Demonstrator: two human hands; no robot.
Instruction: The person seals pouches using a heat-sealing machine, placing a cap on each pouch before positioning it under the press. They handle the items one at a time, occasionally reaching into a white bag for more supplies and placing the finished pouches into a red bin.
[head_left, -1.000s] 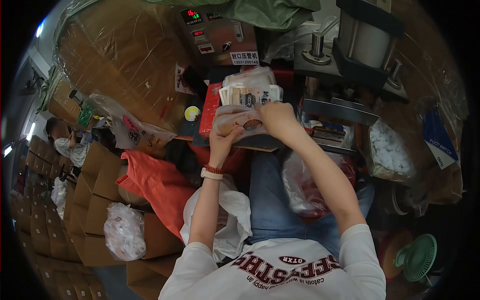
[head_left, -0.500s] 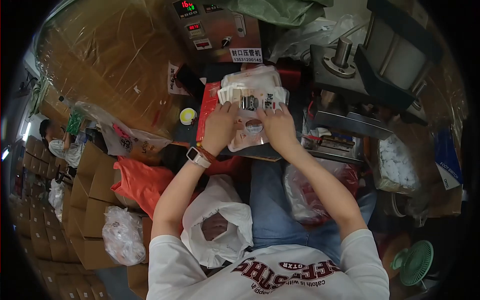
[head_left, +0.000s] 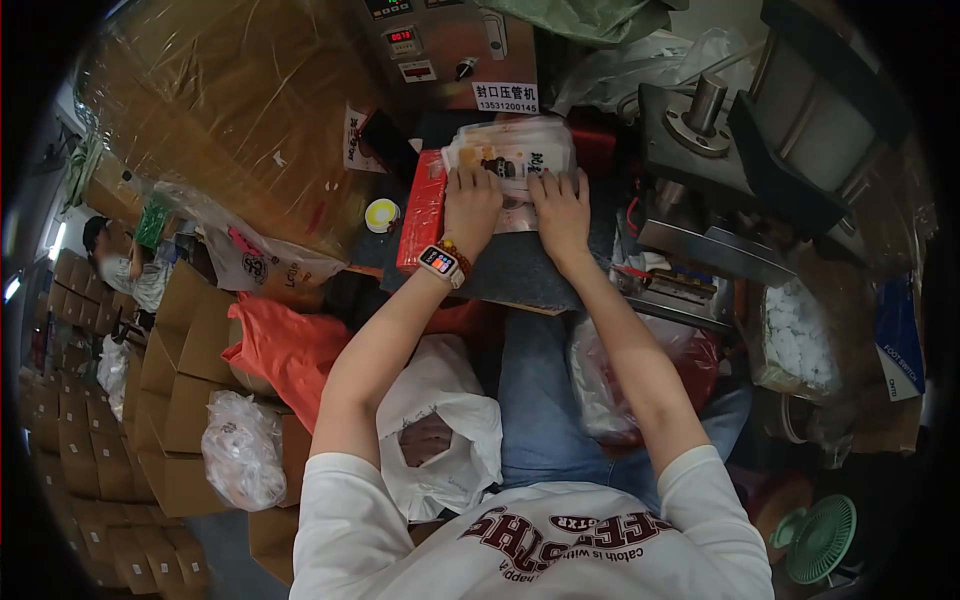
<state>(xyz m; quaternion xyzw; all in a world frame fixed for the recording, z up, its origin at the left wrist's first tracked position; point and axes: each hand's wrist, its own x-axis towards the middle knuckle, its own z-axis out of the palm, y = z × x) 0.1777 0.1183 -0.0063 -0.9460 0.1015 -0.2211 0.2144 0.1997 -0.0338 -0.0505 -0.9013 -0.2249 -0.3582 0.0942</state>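
A stack of printed flat pouches lies on the dark work surface in front of me. The top pouch shows between my hands, with its lower end toward me. My left hand rests on its left side, fingers extended and lying on the pouch. On the right side lies my right hand, its fingers spread over the pouch. Both thumbs are partly hidden. Left of the stack, close to my left hand, is a glossy red box.
A metal press stands on the right, with a control box at the back. A small yellow-topped round container and a dark phone-like object sit left. Cartons and bags surround my lap. Another person is far left.
My two hands have moved away from me, and the top pouch has slid forward over the stack. The view has shifted slightly.
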